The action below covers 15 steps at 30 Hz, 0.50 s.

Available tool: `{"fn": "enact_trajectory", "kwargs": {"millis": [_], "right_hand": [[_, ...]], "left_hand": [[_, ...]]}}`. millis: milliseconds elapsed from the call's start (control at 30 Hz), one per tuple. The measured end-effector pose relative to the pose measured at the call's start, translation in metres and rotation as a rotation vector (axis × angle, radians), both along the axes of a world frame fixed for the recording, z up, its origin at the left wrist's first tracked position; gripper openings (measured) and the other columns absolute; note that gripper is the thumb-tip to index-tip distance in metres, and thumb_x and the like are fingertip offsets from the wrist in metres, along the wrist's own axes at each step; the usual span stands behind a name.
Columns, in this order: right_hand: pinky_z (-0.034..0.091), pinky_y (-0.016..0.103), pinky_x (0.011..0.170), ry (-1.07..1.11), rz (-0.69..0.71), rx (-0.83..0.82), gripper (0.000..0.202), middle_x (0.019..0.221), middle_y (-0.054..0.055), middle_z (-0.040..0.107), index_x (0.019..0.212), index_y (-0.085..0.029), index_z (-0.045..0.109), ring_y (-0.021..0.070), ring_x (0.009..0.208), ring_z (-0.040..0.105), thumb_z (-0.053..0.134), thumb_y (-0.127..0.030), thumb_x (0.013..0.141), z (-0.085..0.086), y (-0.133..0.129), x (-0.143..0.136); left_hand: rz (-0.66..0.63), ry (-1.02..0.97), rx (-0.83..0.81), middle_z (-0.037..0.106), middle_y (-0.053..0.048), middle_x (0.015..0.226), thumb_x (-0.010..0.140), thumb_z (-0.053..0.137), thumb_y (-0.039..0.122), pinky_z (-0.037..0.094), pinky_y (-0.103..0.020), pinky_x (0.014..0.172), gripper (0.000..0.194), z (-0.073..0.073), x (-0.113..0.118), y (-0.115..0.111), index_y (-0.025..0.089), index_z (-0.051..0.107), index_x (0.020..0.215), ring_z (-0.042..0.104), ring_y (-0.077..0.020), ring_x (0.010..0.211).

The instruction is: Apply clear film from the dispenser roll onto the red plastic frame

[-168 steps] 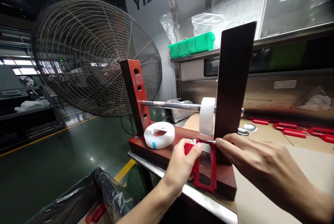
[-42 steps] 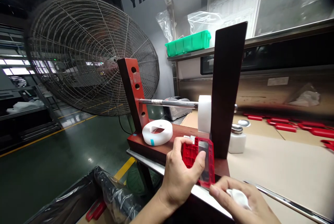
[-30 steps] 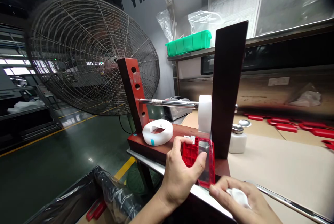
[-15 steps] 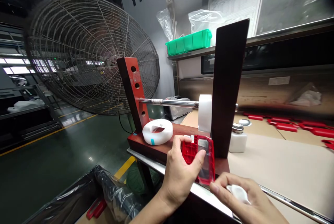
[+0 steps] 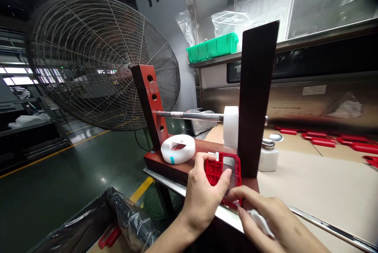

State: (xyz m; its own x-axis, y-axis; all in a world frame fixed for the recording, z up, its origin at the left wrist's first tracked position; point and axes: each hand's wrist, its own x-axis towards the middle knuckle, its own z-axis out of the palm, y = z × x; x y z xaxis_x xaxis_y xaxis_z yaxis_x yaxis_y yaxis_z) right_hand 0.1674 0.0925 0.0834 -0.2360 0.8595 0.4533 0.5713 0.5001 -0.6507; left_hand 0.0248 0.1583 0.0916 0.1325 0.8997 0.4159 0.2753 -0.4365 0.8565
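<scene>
Left hand [image 5: 203, 198] grips the red part [image 5: 226, 174], thumb across its face and fingers curled over the far left edge, propping it tilted on the near edge of the stand [image 5: 177, 168]. The part's long axis runs near to far, leaning away from the person. Right hand [image 5: 265, 217] comes in from the near right, fingers folded around a white wad [image 5: 256, 217] and the forefinger tip pressed to the part's near right corner. So the part lies just left and far of the right hand, and that hand is touching it too.

Count: 1 red part in hand, 2 white rolls, 1 flat on the stand [image 5: 178, 148] and 1 on the rod [image 5: 230, 127], 2 uprights, 1 small bottle [image 5: 268, 154] right of the stand, 1 fan [image 5: 100, 60] far left, 1 green bin [image 5: 212, 48], several red pieces [image 5: 321, 141] far right.
</scene>
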Motion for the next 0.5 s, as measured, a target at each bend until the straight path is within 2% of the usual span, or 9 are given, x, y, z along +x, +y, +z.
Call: {"fn": "enact_trajectory", "kwargs": {"millis": [133, 233, 333, 500], "right_hand": [[0.05, 0.025, 0.062, -0.259, 0.007, 0.059, 0.022, 0.085, -0.002, 0.071, 0.103, -0.023, 0.053, 0.0147, 0.07, 0.068, 0.035, -0.02, 0.091, -0.004, 0.006, 0.003], [0.05, 0.027, 0.059, -0.301, 0.007, 0.15, 0.025, 0.085, -0.005, 0.071, 0.107, -0.025, 0.051, 0.0146, 0.066, 0.067, 0.033, -0.018, 0.09, -0.004, 0.007, 0.005], [0.047, 0.027, 0.052, -0.336, -0.015, 0.241, 0.025, 0.078, -0.007, 0.07, 0.109, -0.025, 0.047, 0.0143, 0.059, 0.065, 0.033, -0.016, 0.09, -0.005, 0.007, 0.007], [0.042, 0.03, 0.048, -0.51, -0.093, 0.276, 0.023, 0.064, -0.006, 0.062, 0.103, -0.023, 0.044, 0.0164, 0.051, 0.061, 0.03, -0.012, 0.089, -0.012, 0.007, 0.01]], "left_hand": [[-0.026, 0.018, 0.072, 0.058, 0.004, 0.074, 0.094, 0.048, 0.036, 0.043, -0.024, 0.062, 0.014, 0.001, -0.001, 0.0, 0.022, 0.049, 0.094, 0.055, -0.0111, 0.063], [-0.029, 0.028, 0.116, 0.055, 0.005, 0.07, 0.098, 0.036, 0.03, 0.042, -0.024, 0.063, 0.016, 0.0, -0.002, 0.0, 0.021, 0.049, 0.094, 0.053, -0.011, 0.061], [-0.017, 0.05, 0.148, 0.057, 0.003, 0.074, 0.098, 0.037, 0.027, 0.042, -0.024, 0.064, 0.014, 0.0, -0.002, 0.0, 0.02, 0.049, 0.096, 0.054, -0.0118, 0.064], [-0.001, 0.085, 0.189, 0.057, 0.002, 0.074, 0.098, 0.036, 0.026, 0.041, -0.025, 0.063, 0.014, -0.001, -0.001, 0.001, 0.02, 0.049, 0.097, 0.054, -0.0127, 0.062]]}}
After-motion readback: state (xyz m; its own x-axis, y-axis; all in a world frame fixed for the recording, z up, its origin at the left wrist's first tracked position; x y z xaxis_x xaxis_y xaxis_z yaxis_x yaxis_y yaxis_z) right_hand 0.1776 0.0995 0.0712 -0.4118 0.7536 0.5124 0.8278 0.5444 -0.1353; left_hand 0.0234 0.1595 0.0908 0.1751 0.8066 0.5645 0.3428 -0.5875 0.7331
